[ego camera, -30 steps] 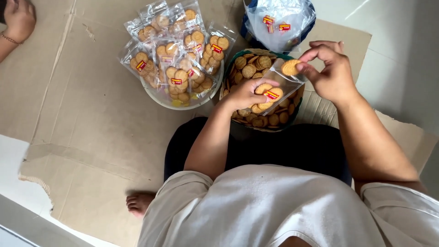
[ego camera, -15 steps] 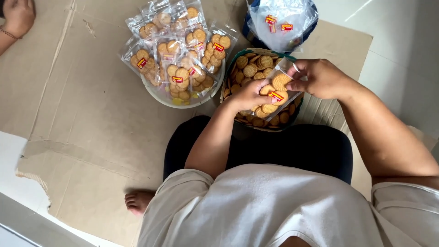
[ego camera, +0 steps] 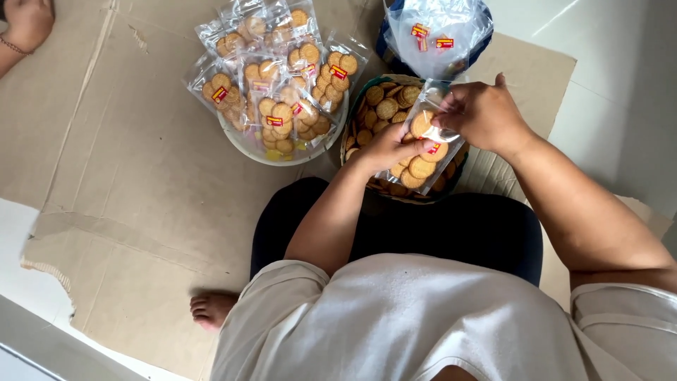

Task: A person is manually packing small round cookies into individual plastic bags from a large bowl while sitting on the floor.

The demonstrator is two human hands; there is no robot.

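Held over the basket of loose biscuits (ego camera: 384, 106): a small clear plastic bag (ego camera: 423, 152), partly filled with round biscuits. Pinched at its lower side by the left hand (ego camera: 391, 147), fingers closed on the film. Gripped at the open top by the right hand (ego camera: 483, 113), fingers curled in, seemingly pressing a biscuit (ego camera: 422, 124) into the mouth. Judged light and limp, that bag; thin, slick film, apt to slide between fingertips and sag under its load. Best taken by the upper edge near the opening, with support below. Contents judged brittle, likely to crack under a hard squeeze, so only a gentle hold around the middle. Just to the left, a white bowl (ego camera: 243, 141) heaped with filled, sealed packets (ego camera: 282, 113), each with a small red and yellow label. Beyond the basket, a pile of empty bags (ego camera: 437, 32). Underneath everything, flattened cardboard (ego camera: 127, 183) spread on the floor. At the top left corner, another person's hand (ego camera: 27, 21), well apart.
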